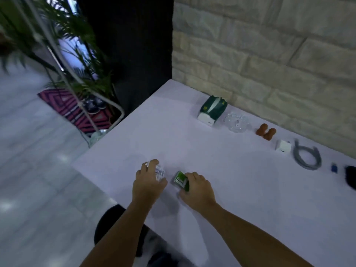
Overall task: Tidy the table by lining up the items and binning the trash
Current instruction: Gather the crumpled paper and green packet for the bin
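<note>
Table [240,189], white top; back edge against a stone wall. Step in hand, by judgement: gathering trash near the left front corner for binning. Left hand [148,182] curls over one crumpled clear wrapper [160,171], fingers closed around it; right hand [198,189] grips one small green packet [180,180] just beside it, thumb and fingers on its sides. To do this well: close fully on the wrapper so no loose film trails, lift both pieces straight up clear of the surface, and carry them toward the dark round shape [107,222] below the front edge, probably the bin, though too blurred to confirm. Items lined along the back edge, counted from the left: one green-and-white tissue pack [212,110]; one clear glass dish [237,121]; two small brown pieces [266,132], touching; one white charger cube [282,147]; one coiled grey cable [307,158]; one small blue item [334,168]; one black object [351,178], cut off at the right edge.
</note>
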Demonstrator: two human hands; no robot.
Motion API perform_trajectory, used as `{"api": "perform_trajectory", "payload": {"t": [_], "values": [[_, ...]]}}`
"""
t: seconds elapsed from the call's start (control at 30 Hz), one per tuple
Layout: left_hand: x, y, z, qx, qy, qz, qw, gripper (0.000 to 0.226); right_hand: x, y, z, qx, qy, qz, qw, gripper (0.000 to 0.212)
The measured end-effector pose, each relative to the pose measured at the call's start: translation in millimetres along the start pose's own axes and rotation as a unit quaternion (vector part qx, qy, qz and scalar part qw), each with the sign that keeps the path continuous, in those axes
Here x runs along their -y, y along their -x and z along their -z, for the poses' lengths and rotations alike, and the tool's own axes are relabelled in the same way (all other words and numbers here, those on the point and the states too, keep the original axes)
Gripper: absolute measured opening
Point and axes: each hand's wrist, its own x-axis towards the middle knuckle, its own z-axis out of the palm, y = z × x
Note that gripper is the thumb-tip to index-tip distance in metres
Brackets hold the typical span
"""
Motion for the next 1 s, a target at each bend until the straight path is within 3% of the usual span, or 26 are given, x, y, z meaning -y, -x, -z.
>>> {"api": "perform_trajectory", "payload": {"t": [0.27,0.53,0.67,0.83,1.0], "values": [[107.0,85.0,55.2,-0.074,0.038,0.117,0.990,0.073,94.8,50.1,-66.4,0.039,-0.059,0.111,0.991,0.054],[218.3,146.9,100.1,-0.047,0.059,0.168,0.983,0.092,184.6,83.5,-134.5,0.053,-0.054,0.216,0.974,0.054],[253.8,169.7,96.0,-0.023,0.058,0.178,0.982,0.075,196.9,99.1,-170.9,0.111,-0.001,0.196,0.974,0.058],[289.9,170.9,62.3,-0.007,0.043,0.182,0.982,0.083,180.0,93.8,-229.5,0.149,0.051,0.137,0.978,0.064],[351.8,139.5,-21.4,0.015,0.048,0.186,0.981,0.083,147.7,49.1,-327.9,0.176,0.102,0.106,0.973,0.062]]}}
